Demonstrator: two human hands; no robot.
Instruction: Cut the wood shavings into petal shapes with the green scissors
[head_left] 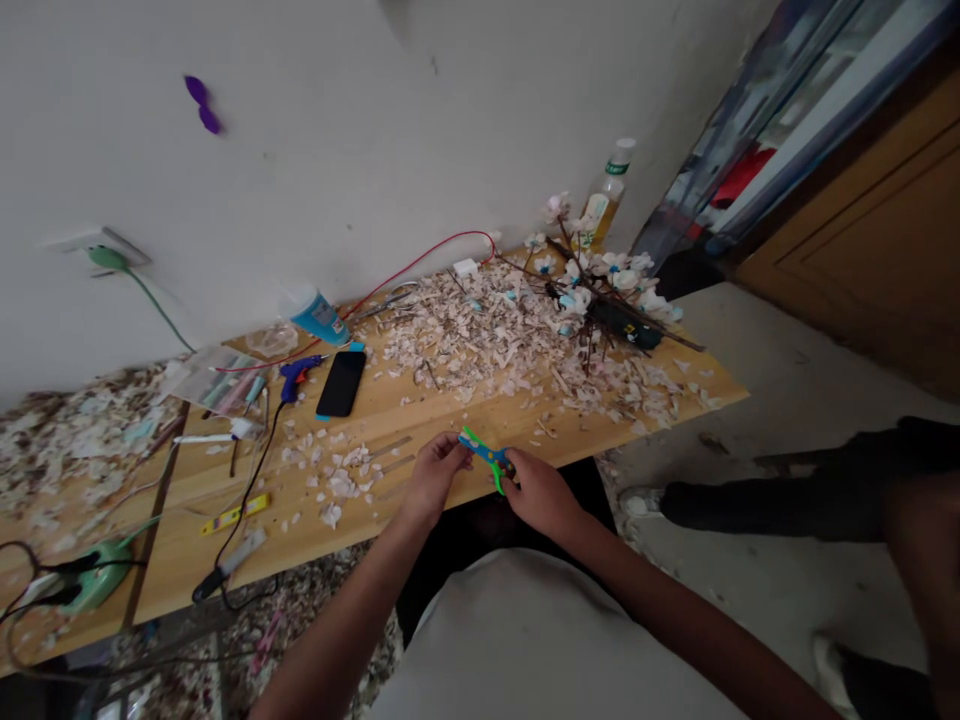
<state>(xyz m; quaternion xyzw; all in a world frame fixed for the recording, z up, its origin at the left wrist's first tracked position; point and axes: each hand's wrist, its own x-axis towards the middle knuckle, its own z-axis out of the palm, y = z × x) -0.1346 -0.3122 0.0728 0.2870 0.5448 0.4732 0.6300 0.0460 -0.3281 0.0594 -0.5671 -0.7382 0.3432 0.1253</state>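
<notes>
Over the front edge of the table, my right hand [541, 492] grips the handles of blue-and-green scissors [486, 455], whose blades point left. My left hand [436, 472] is closed in a pinch at the blade end. A small pale bit seems to sit by its fingertips, too small to name. Beyond my hands, pale petal-like scraps [480, 330] cover much of the wooden table [442, 405]. More white pieces [345, 483] lie to the left of my left hand.
Branches with white flowers [577, 290] lie at the back right, near a bottle [604, 200]. Leftward are a phone [342, 383], a blue glue gun [298, 377], a blue cup [321, 318], a yellow cutter [235, 513] and cords. A person's dark-trousered leg [742, 510] is at right.
</notes>
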